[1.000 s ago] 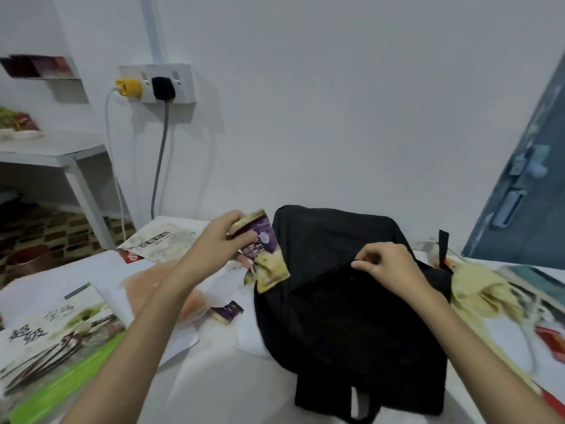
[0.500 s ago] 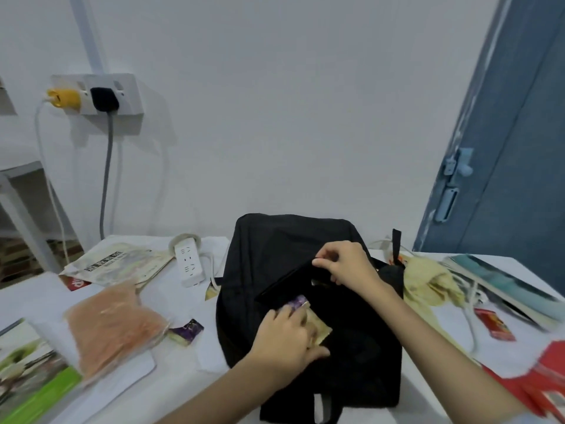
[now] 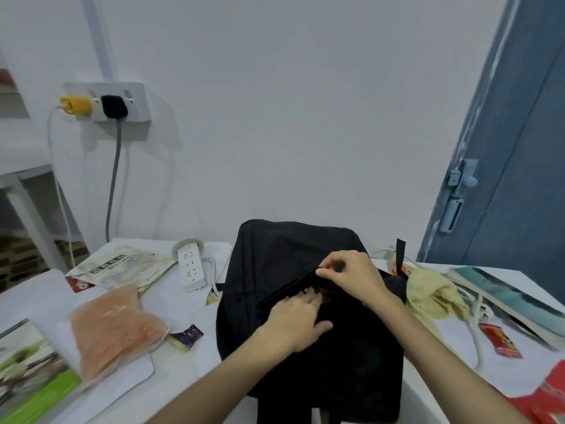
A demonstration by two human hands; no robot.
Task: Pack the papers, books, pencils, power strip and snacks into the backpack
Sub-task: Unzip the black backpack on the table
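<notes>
Black backpack (image 3: 305,301): upright at tabletop (image 3: 39,298) centre. Right hand (image 3: 354,275): grip pinching the pocket's upper edge. Left hand (image 3: 295,316): fingertips inside the pocket opening; grip state cannot be told. Power strip (image 3: 191,269): just left of backpack. Orange snack bag (image 3: 113,328): further left.

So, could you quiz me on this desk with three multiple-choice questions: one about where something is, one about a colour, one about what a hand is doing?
1. Where is the white power strip?
A. left of the backpack
B. inside the backpack
C. on the floor

2. What colour is the backpack?
A. red
B. black
C. green

3. What is the right hand doing?
A. lying flat on the table
B. holding a book
C. pinching the backpack's pocket edge

Answers: 1 A, it lies on the table beside the bag; 2 B, the fabric is black; 3 C, its fingers grip the opening while the left hand reaches in.
</notes>
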